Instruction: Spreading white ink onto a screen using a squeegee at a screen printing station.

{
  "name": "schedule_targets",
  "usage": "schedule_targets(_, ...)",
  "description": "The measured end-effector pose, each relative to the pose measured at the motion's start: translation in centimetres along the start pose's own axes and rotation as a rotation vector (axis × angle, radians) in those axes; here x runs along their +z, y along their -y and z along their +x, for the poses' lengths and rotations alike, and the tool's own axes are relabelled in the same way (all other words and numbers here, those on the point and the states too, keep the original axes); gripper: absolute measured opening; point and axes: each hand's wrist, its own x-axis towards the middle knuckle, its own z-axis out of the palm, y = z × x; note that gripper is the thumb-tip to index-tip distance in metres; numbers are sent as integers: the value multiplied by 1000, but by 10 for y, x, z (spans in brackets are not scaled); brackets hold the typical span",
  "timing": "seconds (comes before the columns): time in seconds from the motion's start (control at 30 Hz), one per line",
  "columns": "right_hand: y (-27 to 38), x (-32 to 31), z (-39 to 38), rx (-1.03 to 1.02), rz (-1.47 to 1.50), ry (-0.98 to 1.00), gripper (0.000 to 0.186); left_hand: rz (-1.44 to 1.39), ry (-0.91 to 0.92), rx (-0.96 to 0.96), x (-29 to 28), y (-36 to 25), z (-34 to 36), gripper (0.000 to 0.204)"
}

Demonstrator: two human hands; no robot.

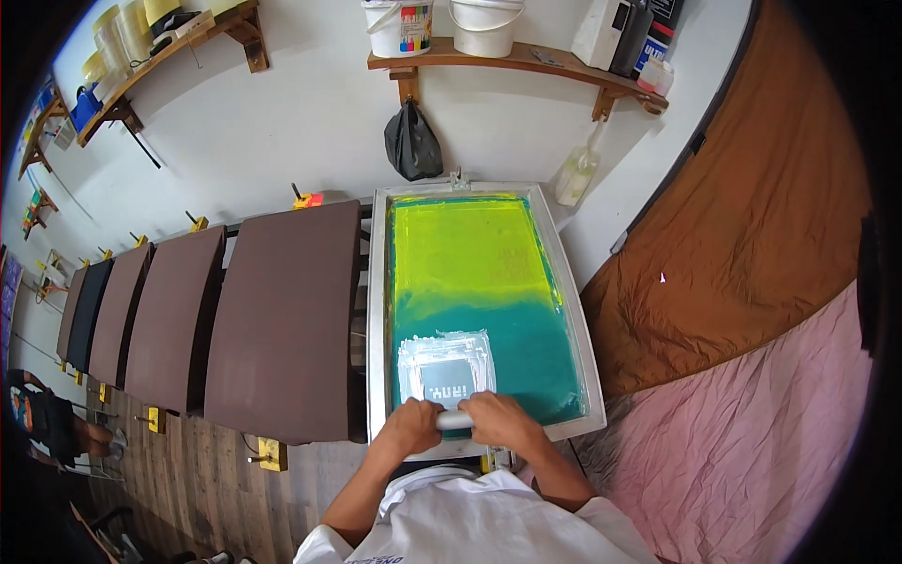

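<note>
A screen-printing frame (379, 310) lies in front of me, its mesh yellow-green at the far part and teal at the near part. White ink (445, 343) is smeared around a small printed design window near the mesh's close end. Over that near end, my left hand (411, 426) and my right hand (505, 421) are both closed around a pale squeegee (455, 420). The left hand grips its left end, the right hand its right end. The squeegee's lower edge is hidden by its handle and my hands.
Several dark brown printing boards (285, 320) run in a row to the left. A wooden shelf (526, 62) with white buckets (487, 28) is on the wall, a black bag (412, 141) hanging under it. Brown cloth (723, 216) hangs right. Another person (56, 418) is far left.
</note>
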Motion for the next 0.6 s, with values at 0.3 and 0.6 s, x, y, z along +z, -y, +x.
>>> schedule_targets(0.3, -5, -34, 82, 23, -49, -94, 24, 42, -69, 29, -56, 43, 60, 25)
schedule_targets(0.6, -8, -14, 103, 48, 31, -173, 23, 83, -112, -12, -53, 58, 65, 24)
